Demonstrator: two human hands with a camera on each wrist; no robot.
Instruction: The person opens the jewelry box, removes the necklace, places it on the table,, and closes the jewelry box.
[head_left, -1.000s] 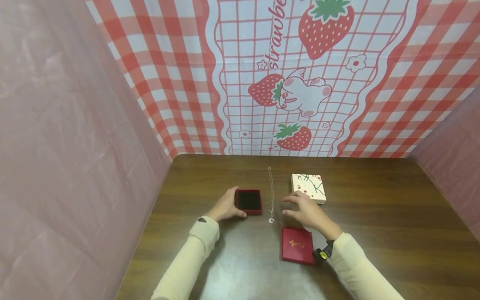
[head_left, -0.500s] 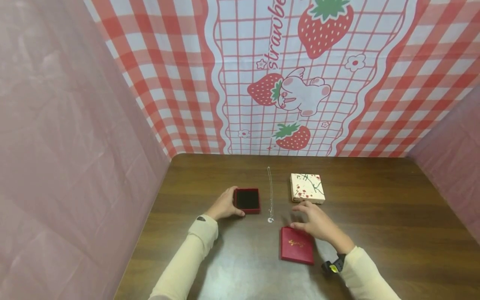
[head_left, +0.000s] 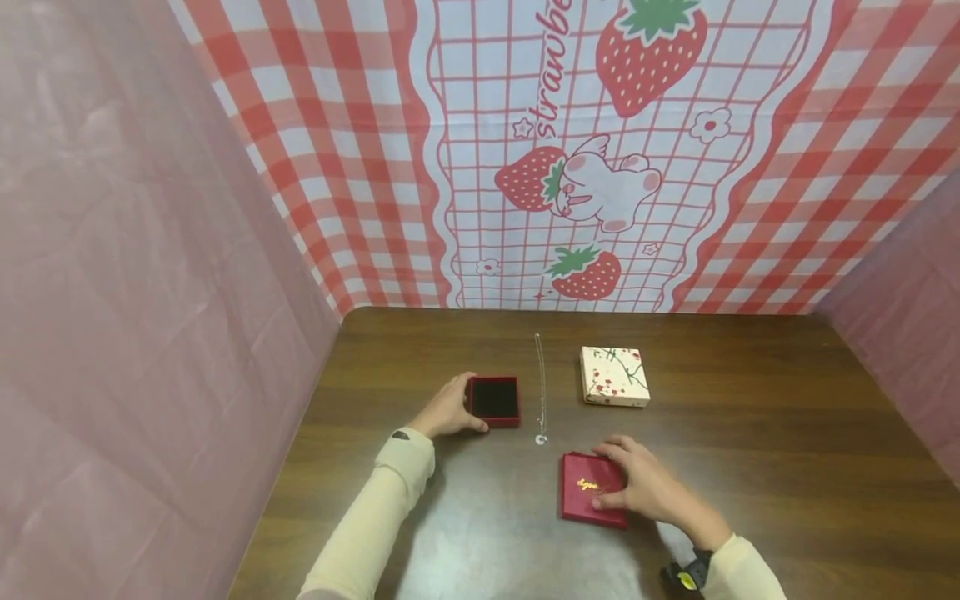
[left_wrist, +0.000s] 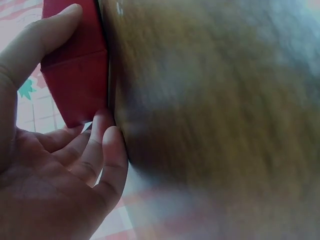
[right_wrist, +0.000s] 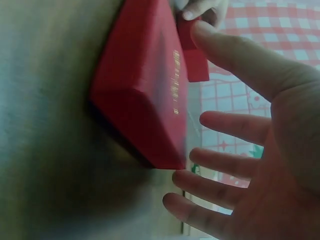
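On the table at the left stands a red jewelry box base [head_left: 495, 400] with a black lining. My left hand [head_left: 448, 408] holds it by its left side; the thumb [left_wrist: 65, 25] lies on one red wall in the left wrist view and the fingers are at another side. A silver necklace [head_left: 542, 392] with a round pendant lies stretched out right of the base. My right hand [head_left: 645, 483] hovers at the red box lid [head_left: 581, 500], which has gold lettering. Its fingers are spread, and a gap shows between thumb and lid in the right wrist view.
A cream box [head_left: 615, 377] with a red blossom and branch print lies behind the lid. The wooden table [head_left: 765, 433] ends at a checked strawberry cloth [head_left: 375, 208] at the back. A pink cloth [head_left: 150, 292] hangs at the left.
My right hand has moved from beside the necklace and cream box, toward me and to the right, over to the red lid. The left hand has stayed on the box base.
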